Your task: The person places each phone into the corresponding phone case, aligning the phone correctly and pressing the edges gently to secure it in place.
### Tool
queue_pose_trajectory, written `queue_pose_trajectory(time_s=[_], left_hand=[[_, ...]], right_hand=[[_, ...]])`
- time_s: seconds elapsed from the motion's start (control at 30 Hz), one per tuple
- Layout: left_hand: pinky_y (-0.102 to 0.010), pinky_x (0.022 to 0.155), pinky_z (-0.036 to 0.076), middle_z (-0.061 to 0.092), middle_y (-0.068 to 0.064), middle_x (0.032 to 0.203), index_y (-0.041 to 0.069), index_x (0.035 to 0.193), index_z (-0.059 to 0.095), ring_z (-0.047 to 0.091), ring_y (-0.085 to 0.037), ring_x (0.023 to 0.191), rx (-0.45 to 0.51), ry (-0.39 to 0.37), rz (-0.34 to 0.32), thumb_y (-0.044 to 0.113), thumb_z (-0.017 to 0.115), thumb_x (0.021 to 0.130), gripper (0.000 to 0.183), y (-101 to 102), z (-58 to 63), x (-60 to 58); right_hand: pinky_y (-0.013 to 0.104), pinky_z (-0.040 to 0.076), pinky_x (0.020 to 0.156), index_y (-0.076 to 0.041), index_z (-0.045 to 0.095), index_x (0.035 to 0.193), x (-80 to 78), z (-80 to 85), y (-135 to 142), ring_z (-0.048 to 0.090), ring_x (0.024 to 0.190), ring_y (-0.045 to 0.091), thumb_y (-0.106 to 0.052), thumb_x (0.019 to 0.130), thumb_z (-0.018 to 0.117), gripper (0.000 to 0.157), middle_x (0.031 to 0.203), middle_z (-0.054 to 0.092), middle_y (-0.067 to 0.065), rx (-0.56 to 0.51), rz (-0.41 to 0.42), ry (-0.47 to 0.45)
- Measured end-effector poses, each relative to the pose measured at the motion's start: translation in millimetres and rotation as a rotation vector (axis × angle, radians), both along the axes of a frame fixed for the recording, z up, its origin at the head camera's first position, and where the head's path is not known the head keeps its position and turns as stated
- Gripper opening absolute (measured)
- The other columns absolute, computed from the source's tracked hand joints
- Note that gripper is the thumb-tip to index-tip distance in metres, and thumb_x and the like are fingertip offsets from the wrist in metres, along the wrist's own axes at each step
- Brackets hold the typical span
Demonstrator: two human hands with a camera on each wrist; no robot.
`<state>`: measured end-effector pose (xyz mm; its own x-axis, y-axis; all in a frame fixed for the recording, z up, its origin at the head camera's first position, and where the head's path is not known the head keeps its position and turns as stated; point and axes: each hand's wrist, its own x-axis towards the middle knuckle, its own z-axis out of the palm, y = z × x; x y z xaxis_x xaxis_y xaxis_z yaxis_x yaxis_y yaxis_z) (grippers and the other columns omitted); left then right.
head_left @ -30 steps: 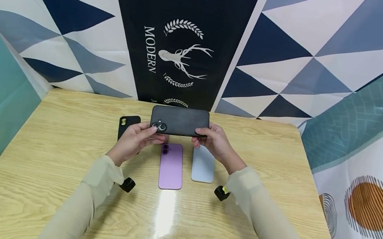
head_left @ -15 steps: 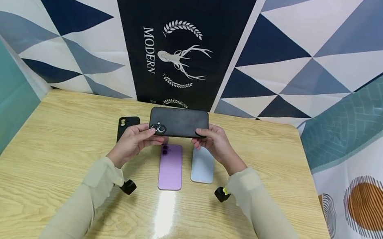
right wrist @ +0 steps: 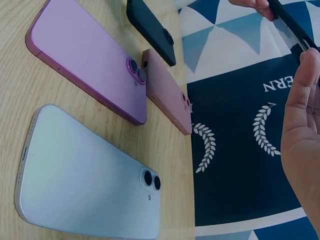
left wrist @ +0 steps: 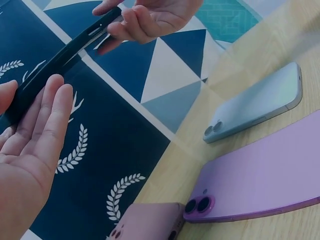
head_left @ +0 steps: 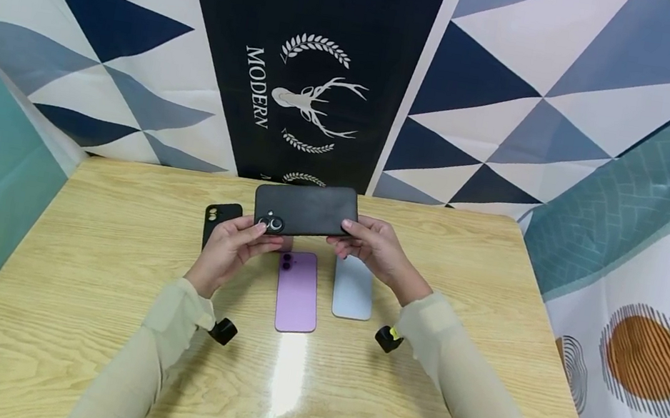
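Observation:
A phone in a black case (head_left: pixel 311 211) hangs above the table's far part, lying sideways with its camera end to the left. My left hand (head_left: pixel 226 250) pinches the camera end, thumb on the back beside the lenses and fingers underneath. At the other end my right hand (head_left: pixel 373 245) grips the lower corner, thumb on the back. Below on the table lie a purple phone (head_left: pixel 298 294) and a pale blue phone (head_left: pixel 353 291), both back up. In the right wrist view a pink phone or case (right wrist: pixel 167 92) lies against the purple phone's camera end.
A black phone case (head_left: pixel 222 212) with camera holes lies left, partly hidden by my left hand. The wooden table (head_left: pixel 70 285) ends at a patterned cloth wall (head_left: pixel 487 102). Cloth also hangs at both sides.
The cased phone has shifted slightly left and tilted, its right end higher. Both hands keep their grip, and the right one has moved a little left. The phones on the table stay put.

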<state>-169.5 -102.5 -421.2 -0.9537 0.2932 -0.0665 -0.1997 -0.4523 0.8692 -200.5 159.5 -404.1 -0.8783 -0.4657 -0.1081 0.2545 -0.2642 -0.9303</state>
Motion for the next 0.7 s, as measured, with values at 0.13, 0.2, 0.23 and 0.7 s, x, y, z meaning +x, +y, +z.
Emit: queue_pose_trajectory(time_s=[0.13, 0.2, 0.23, 0.7], left_hand=[[-0.028, 0.083, 0.056, 0.071, -0.003, 0.094, 0.008, 0.103, 0.062, 0.07, -0.015, 0.085, 0.006, -0.006, 0.014, 0.005, 0.05, 0.096, 0.015, -1, -0.1, 0.8], [-0.028, 0.083, 0.056, 0.071, -0.002, 0.094, 0.009, 0.102, 0.063, 0.07, -0.014, 0.084, -0.003, -0.007, 0.02, 0.006, 0.051, 0.096, 0.014, -1, 0.3, 0.8], [-0.027, 0.083, 0.057, 0.071, -0.002, 0.094, 0.009, 0.102, 0.063, 0.07, -0.014, 0.084, -0.008, -0.004, 0.023, 0.006, 0.052, 0.096, 0.013, -1, 0.6, 0.4], [-0.026, 0.078, 0.058, 0.071, -0.001, 0.088, 0.005, 0.1, 0.06, 0.07, -0.013, 0.076, -0.049, 0.006, 0.112, 0.006, 0.048, 0.096, 0.012, 3, 0.8, 0.5]], right_hand=[[0.022, 0.056, 0.061, -0.005, 0.062, 0.095, 0.6, -2.2, -1, 0.067, 0.062, 0.01, -0.008, 0.098, 0.045, 0.018, 0.079, 0.073, 0.006, -0.014, 0.003, 0.005], [0.022, 0.056, 0.061, -0.004, 0.062, 0.094, 1.0, -2.5, -1, 0.067, 0.062, 0.01, -0.009, 0.098, 0.044, 0.019, 0.079, 0.073, 0.006, -0.002, -0.001, 0.008], [0.022, 0.056, 0.061, -0.004, 0.061, 0.093, 1.0, -2.1, -2, 0.067, 0.062, 0.01, -0.01, 0.098, 0.044, 0.019, 0.079, 0.073, 0.005, 0.006, -0.003, 0.012], [0.024, 0.058, 0.066, 0.0, 0.059, 0.105, -4.5, -18.4, -2, 0.069, 0.069, 0.009, -0.031, 0.092, 0.059, 0.034, 0.083, 0.073, 0.003, 0.005, 0.028, 0.1]])
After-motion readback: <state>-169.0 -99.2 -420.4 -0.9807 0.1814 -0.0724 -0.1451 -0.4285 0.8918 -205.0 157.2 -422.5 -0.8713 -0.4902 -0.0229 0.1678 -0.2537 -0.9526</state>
